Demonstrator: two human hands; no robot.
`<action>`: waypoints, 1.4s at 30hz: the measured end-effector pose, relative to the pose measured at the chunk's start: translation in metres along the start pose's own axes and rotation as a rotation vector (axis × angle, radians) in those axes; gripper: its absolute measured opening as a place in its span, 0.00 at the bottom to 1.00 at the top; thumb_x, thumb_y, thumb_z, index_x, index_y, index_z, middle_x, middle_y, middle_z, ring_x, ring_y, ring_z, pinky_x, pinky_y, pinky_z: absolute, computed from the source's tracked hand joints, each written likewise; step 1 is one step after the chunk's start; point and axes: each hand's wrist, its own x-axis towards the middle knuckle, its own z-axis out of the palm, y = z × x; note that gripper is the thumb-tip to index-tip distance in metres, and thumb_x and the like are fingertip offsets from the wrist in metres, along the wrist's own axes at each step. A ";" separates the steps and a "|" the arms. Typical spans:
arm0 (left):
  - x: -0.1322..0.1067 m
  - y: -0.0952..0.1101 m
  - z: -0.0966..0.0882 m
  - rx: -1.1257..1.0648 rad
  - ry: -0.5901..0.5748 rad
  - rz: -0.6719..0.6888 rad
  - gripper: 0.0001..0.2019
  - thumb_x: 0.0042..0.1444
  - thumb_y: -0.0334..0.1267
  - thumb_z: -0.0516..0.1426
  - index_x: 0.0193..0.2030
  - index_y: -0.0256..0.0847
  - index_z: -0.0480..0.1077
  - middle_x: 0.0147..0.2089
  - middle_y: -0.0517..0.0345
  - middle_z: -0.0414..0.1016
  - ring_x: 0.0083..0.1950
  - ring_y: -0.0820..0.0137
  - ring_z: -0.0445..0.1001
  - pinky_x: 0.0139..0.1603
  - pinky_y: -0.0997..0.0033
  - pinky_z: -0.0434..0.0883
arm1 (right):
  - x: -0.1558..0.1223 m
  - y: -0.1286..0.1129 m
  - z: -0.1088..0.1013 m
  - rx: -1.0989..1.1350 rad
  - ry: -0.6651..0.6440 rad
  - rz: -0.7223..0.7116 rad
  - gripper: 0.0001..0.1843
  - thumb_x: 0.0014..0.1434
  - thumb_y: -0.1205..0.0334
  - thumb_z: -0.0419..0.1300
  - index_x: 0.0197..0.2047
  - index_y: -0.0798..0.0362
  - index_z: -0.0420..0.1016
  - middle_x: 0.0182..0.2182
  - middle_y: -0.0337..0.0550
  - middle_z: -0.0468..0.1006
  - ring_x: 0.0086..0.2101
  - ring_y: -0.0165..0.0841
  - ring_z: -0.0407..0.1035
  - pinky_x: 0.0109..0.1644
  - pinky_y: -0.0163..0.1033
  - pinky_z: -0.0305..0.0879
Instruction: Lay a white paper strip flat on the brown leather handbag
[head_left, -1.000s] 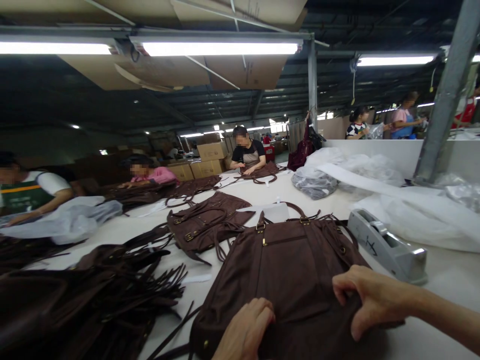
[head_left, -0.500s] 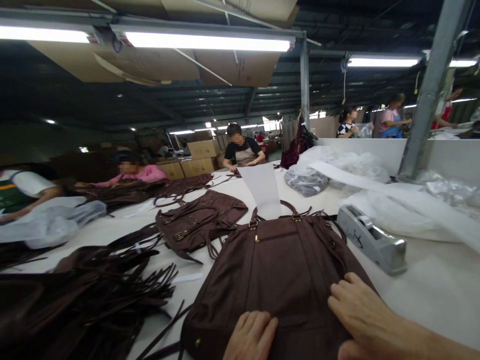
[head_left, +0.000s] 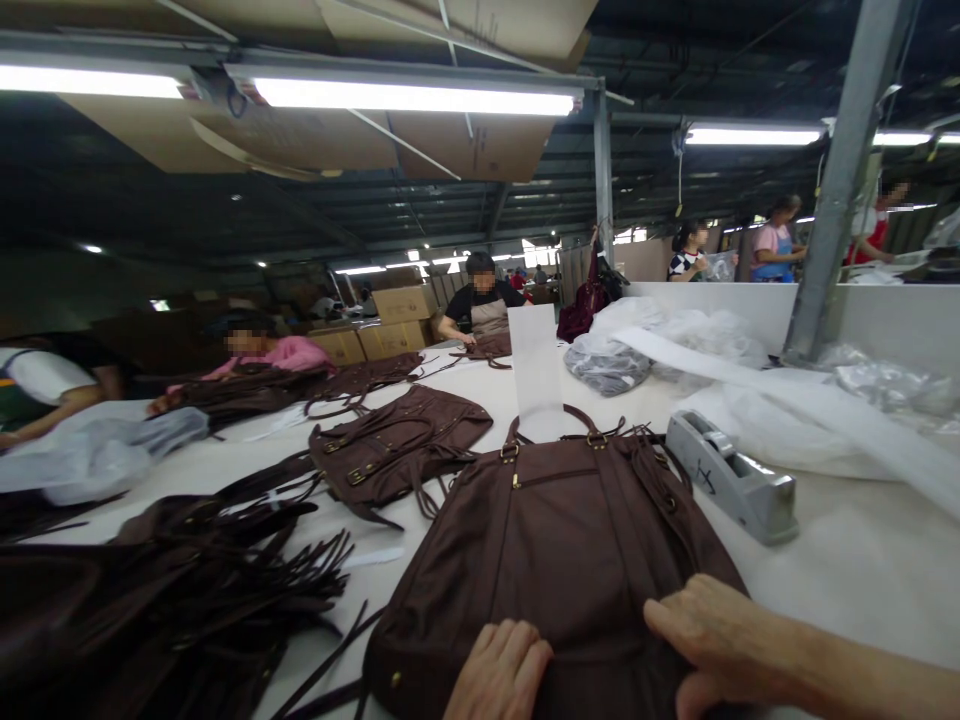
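Observation:
A brown leather handbag (head_left: 555, 550) lies flat on the white table (head_left: 847, 570) in front of me, handles pointing away. My left hand (head_left: 499, 670) rests on its near edge with the fingers laid flat and together. My right hand (head_left: 720, 640) lies flat on the bag's lower right part, fingers stretched out. A white sheet of paper (head_left: 536, 375) stands up out of the bag's top opening.
A grey tape dispenser (head_left: 731, 480) sits to the right of the bag. Another brown bag (head_left: 397, 450) and a pile of fringed brown bags (head_left: 172, 590) lie to the left. White plastic wrapping (head_left: 817, 410) is heaped at the right. Several people work at the table's far side.
The white paper sheet has risen upright out of the bag's opening. My right hand has flattened from a curled grip and slid toward me. My view has shifted slightly.

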 end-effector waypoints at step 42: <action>0.105 -0.093 0.058 0.010 -0.352 -0.339 0.09 0.63 0.42 0.53 0.36 0.41 0.69 0.35 0.56 0.76 0.38 0.62 0.76 0.38 0.65 0.69 | 0.099 0.087 0.038 0.078 0.516 0.039 0.22 0.69 0.44 0.41 0.33 0.51 0.63 0.27 0.39 0.75 0.28 0.36 0.73 0.27 0.38 0.55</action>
